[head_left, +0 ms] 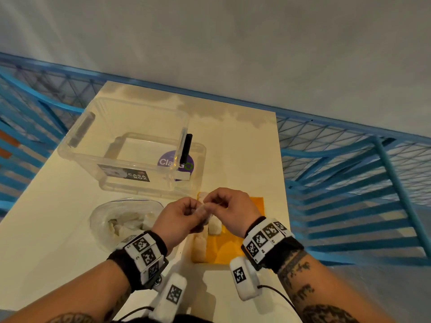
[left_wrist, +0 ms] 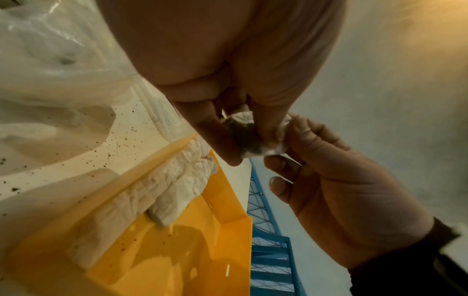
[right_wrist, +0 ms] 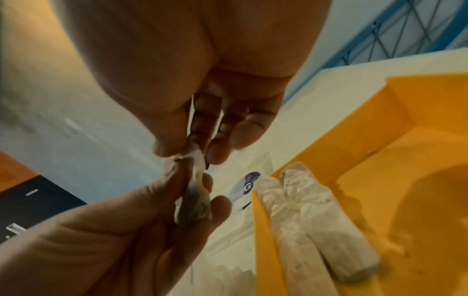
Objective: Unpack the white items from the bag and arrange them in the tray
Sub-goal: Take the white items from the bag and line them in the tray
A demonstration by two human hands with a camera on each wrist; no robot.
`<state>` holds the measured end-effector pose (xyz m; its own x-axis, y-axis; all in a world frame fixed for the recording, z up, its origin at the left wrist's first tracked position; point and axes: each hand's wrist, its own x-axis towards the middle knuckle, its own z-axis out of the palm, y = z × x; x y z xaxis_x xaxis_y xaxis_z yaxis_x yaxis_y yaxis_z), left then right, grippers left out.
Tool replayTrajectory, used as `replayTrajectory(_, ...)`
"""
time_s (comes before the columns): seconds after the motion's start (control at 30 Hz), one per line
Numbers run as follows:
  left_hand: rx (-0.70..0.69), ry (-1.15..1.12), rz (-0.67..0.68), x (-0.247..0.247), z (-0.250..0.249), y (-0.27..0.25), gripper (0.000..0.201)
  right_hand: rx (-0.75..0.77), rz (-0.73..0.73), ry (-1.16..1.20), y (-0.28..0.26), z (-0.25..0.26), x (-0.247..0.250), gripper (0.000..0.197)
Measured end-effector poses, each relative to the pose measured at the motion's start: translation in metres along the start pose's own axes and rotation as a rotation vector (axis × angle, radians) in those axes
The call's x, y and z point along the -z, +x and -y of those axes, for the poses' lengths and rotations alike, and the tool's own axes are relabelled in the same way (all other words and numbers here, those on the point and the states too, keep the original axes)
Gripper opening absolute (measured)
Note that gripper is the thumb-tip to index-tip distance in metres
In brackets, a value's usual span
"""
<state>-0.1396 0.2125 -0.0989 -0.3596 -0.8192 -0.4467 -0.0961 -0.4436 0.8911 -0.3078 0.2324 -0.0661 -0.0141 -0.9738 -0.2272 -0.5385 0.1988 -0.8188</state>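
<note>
Both hands meet above the left edge of the orange tray (head_left: 240, 248). My left hand (head_left: 186, 213) and my right hand (head_left: 221, 203) pinch the two ends of one small white wrapped item (left_wrist: 249, 138) with a dark core, seen also as the white wrapped item (right_wrist: 193, 202) in the right wrist view. White rolled items (left_wrist: 162, 192) lie along the tray's left wall; the white rolled items (right_wrist: 303, 212) show side by side in the right wrist view. The clear plastic bag (head_left: 121, 217) lies left of the hands with more white items inside.
A clear plastic storage box (head_left: 126, 145) with a black handle (head_left: 186, 148) stands behind the hands on the cream table (head_left: 46, 229). Blue metal railing (head_left: 349, 194) runs along the right and back. Dark crumbs speckle the table near the bag.
</note>
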Motion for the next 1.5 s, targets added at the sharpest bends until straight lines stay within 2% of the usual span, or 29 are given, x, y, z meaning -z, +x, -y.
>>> replayTrajectory(0.1, 0.039, 0.063, 0.033, -0.003, 0.004, -0.001, 0.009, -0.02, -0.048, -0.054, -0.003, -0.01, 0.008, 0.007)
replayTrajectory(0.23, 0.113, 0.32, -0.133, -0.001, 0.015, 0.002, 0.015, -0.082, -0.007, -0.089, -0.009, -0.026, 0.014, 0.005)
replayTrajectory(0.33, 0.111, 0.508, -0.193, 0.002, 0.025, 0.002, 0.007, -0.14, 0.092, -0.18, -0.015, -0.039, 0.012, 0.007)
replayTrajectory(0.4, 0.097, 0.642, -0.178, 0.004, 0.031, 0.001, 0.007, -0.15, 0.157, -0.311, -0.017, -0.049, 0.007, 0.011)
replayTrajectory(0.47, 0.094, 0.804, -0.146, 0.005, 0.038, 0.002, 0.021, -0.157, 0.219, -0.396, -0.019, -0.056, 0.001, 0.014)
replayTrajectory(0.53, 0.112, 0.85, -0.122, 0.004, 0.041, 0.002, 0.029, -0.17, 0.292, -0.43, -0.021, -0.061, -0.005, 0.013)
replayTrajectory(0.63, 0.117, 0.846, -0.103, 0.003, 0.044, 0.002, 0.028, -0.165, 0.357, -0.475, -0.018, -0.063, -0.013, 0.011)
replayTrajectory(0.77, 0.114, 0.854, -0.098, 0.003, 0.045, 0.002, 0.024, -0.192, 0.268, -0.543, 0.001, -0.067, -0.022, 0.007)
replayTrajectory(0.9, 0.106, 0.922, -0.088, 0.002, 0.045, 0.002, 0.022, -0.239, 0.181, -0.511, 0.019, -0.067, -0.023, 0.005)
replayTrajectory(1.03, 0.097, 0.972, -0.086, 0.001, 0.044, 0.003, 0.023, -0.24, 0.165, -0.494, 0.029, -0.067, -0.024, 0.007)
replayTrajectory(1.1, 0.101, 0.977, -0.084, 0.001, 0.043, 0.002, 0.023, -0.258, 0.159, -0.482, 0.03, -0.068, -0.024, 0.013)
replayTrajectory(1.2, 0.11, 0.98, -0.08, 0.002, 0.043, 0.002, 0.023, -0.319, 0.068, -0.436, 0.029, -0.071, -0.02, 0.027)
replayTrajectory(1.3, 0.108, 0.99, -0.075, 0.002, 0.045, 0.003, 0.024, -0.441, -0.011, -0.374, 0.028, -0.073, -0.018, 0.028)
replayTrajectory(1.4, 0.106, 1.007, -0.072, 0.001, 0.044, 0.004, 0.025, -0.546, -0.014, -0.26, 0.027, -0.075, -0.027, 0.033)
replayTrajectory(1.5, 0.108, 1.018, -0.066, 0.001, 0.043, 0.005, 0.026, -0.546, -0.005, -0.206, 0.027, -0.072, -0.037, 0.039)
